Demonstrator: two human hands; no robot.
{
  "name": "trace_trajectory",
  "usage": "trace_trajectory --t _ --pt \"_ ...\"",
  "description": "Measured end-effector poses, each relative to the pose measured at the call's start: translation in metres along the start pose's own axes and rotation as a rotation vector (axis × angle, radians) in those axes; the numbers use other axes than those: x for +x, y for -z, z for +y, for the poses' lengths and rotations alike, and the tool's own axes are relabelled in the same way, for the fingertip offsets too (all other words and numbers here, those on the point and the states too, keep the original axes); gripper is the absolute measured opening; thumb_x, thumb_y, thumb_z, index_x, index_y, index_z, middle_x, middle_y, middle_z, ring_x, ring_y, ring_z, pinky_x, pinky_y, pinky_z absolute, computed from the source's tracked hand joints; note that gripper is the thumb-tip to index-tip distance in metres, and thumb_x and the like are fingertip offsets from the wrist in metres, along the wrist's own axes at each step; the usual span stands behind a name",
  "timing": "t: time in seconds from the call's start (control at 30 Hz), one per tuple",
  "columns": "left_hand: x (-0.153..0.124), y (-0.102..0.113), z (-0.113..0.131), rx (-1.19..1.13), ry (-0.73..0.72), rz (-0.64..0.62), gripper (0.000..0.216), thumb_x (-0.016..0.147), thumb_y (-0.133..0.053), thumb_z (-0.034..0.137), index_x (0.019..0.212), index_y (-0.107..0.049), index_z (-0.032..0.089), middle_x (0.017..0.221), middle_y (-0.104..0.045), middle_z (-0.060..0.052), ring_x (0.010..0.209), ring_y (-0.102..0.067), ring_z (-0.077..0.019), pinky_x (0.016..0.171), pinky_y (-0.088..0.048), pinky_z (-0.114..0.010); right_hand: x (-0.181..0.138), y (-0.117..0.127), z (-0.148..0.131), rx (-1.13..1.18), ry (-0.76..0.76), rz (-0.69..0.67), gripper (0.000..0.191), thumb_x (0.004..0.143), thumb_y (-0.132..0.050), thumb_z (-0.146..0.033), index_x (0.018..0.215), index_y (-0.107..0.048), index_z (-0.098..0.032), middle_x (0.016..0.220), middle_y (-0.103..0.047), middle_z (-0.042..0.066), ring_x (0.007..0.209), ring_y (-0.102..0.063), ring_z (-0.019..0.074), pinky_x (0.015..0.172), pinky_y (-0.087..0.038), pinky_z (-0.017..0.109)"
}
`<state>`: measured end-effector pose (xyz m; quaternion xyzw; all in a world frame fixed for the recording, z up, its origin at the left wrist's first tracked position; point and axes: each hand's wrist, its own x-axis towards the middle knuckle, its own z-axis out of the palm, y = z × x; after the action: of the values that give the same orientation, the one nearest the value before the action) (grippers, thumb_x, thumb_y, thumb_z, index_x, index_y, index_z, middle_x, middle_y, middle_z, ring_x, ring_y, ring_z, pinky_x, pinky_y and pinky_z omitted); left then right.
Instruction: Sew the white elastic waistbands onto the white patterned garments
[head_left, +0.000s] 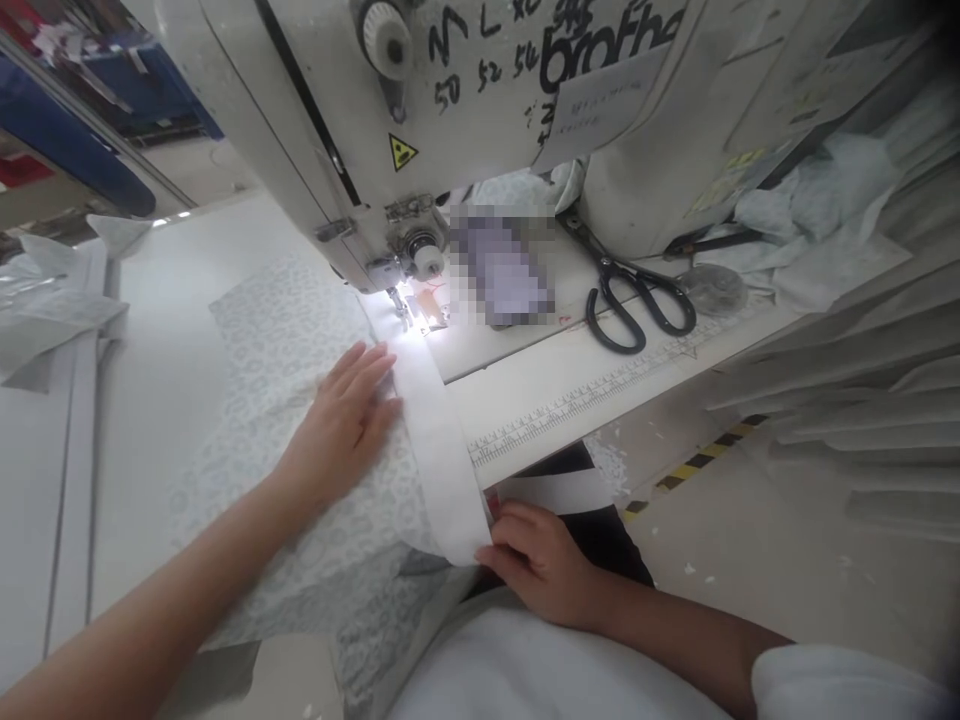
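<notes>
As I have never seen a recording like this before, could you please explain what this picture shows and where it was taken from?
The picture comes from a camera worn on the person's head, looking forward and down. The large pale machine is a sewing machine, its needle area brightly lit. The left hand lies spread on patterned fabric, beside a white band that runs up to the needle. The right hand holds the band's edge between its fingers. On the right of the table lie black scissors, beside a pixelated object I cannot identify.

Glare at far end of white strip point(441, 450), blurred edges
</notes>
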<state>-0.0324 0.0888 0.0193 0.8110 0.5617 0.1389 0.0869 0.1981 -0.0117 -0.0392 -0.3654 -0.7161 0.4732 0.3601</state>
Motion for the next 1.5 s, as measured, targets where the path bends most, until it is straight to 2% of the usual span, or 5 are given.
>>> trace_trajectory --t 0.43,0.7,1.13,1.3,1.5 --pt "0.004 -0.002 0.002 0.042 -0.019 0.018 0.040 0.091 -0.036 0.032 0.127 -0.039 0.014 0.136 -0.042 -0.008 0.134 -0.024 -0.0208 0.110 -0.025 -0.043 -0.018 -0.013 0.010 0.354 -0.307 0.114 0.016 0.080 -0.060 -0.025 0.067 -0.054 -0.017 0.072 -0.054 0.000 0.070 -0.052 0.0130 0.066 -0.043 0.027" --pt "0.004 -0.003 0.006 0.051 -0.025 0.014 0.041 0.092 -0.035 0.033 0.129 -0.037 0.016 0.137 -0.041 -0.005 0.134 -0.024 -0.0211 0.111 -0.025 -0.044 -0.026 -0.011 0.008 0.337 -0.311 0.209 0.015 0.077 -0.062 -0.022 0.065 -0.054 -0.018 0.071 -0.056 0.001 0.069 -0.053 0.0136 0.065 -0.044 0.028" --pt "0.003 -0.004 -0.003 0.057 -0.040 0.041 0.040 0.091 -0.033 0.036 0.126 -0.041 0.019 0.134 -0.044 -0.006 0.133 -0.026 -0.0231 0.110 -0.027 -0.043 -0.033 -0.017 0.006 0.405 -0.394 0.103 0.011 0.074 -0.060 -0.023 0.068 -0.055 -0.015 0.067 -0.056 -0.001 0.062 -0.048 0.0107 0.059 -0.040 0.022" --pt "0.002 0.000 -0.001 0.051 -0.017 0.027 0.042 0.090 -0.034 0.037 0.128 -0.040 0.018 0.134 -0.043 -0.008 0.134 -0.023 -0.0244 0.108 -0.028 -0.046 -0.040 -0.016 0.005 0.285 -0.293 0.099 0.017 0.077 -0.059 -0.027 0.066 -0.058 -0.015 0.066 -0.058 0.002 0.063 -0.052 0.0127 0.060 -0.041 0.024" --pt "-0.018 0.000 0.035 0.025 0.039 -0.024 0.044 0.090 -0.037 0.038 0.130 -0.037 0.020 0.139 -0.039 -0.007 0.134 -0.023 -0.0241 0.107 -0.029 -0.050 -0.042 -0.018 0.009 0.157 -0.118 0.163 0.017 0.079 -0.056 -0.025 0.064 -0.054 -0.018 0.065 -0.055 0.001 0.063 -0.052 0.0140 0.058 -0.040 0.025"
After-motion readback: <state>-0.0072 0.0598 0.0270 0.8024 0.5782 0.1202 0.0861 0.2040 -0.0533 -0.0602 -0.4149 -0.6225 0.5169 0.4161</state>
